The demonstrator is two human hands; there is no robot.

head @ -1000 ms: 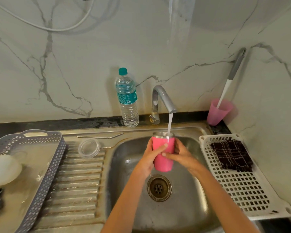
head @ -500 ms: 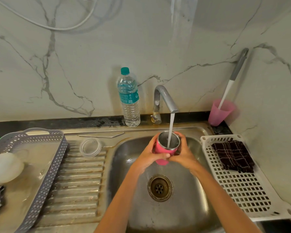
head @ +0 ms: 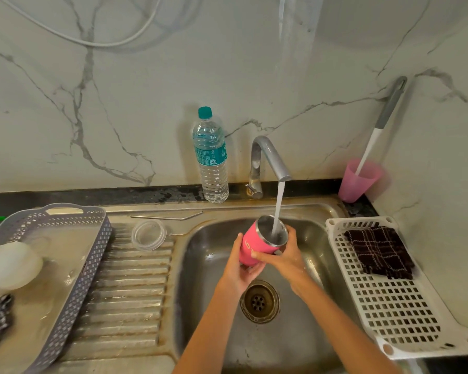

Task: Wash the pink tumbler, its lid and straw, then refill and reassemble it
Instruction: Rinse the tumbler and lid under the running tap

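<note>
The pink tumbler [head: 251,242] with its steel inside is held over the sink basin [head: 208,265], tilted so its mouth faces up and to the right. Water from the tap [head: 270,157] runs straight into it. My left hand [head: 239,268] cups its lower body from below and the left. My right hand [head: 284,256] grips it near the rim from the right. The clear round lid [head: 149,234] lies on the ribbed draining board. The thin metal straw [head: 165,217] lies just behind the lid, along the sink's back ledge.
A water bottle [head: 211,157] with a teal cap stands left of the tap. A pink cup [head: 358,180] holding a brush sits in the back right corner. A white rack [head: 395,306] carries a dark checked cloth [head: 378,251]. A grey basket [head: 73,265] holds a white bowl [head: 11,263] at left.
The tumbler went from upright under the stream to tilted with its mouth toward the right. My left hand slid down under its base; my right hand stays near the rim.
</note>
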